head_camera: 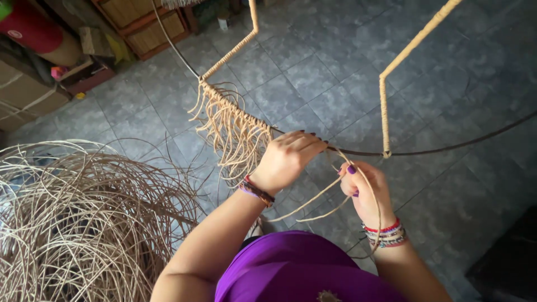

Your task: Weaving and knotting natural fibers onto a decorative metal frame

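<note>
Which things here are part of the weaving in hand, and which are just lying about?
In hand:
- left hand on the thin dark metal hoop
- right hand holding a pale tan rattan strand
- knotted tan fringe along the hoop
- cord-wrapped frame rods
- loose heap of tan rattan strands

Lying about:
- brown cardboard boxes
- wooden slatted cabinet
- red roll

Upper left of the frame: brown cardboard boxes (22, 95), rectangular, bound with pale strapping, stacked at the left edge. Above them, a red cylindrical roll (31, 29) carrying a small white oval label (15, 34). No signs or screens visible.
</note>
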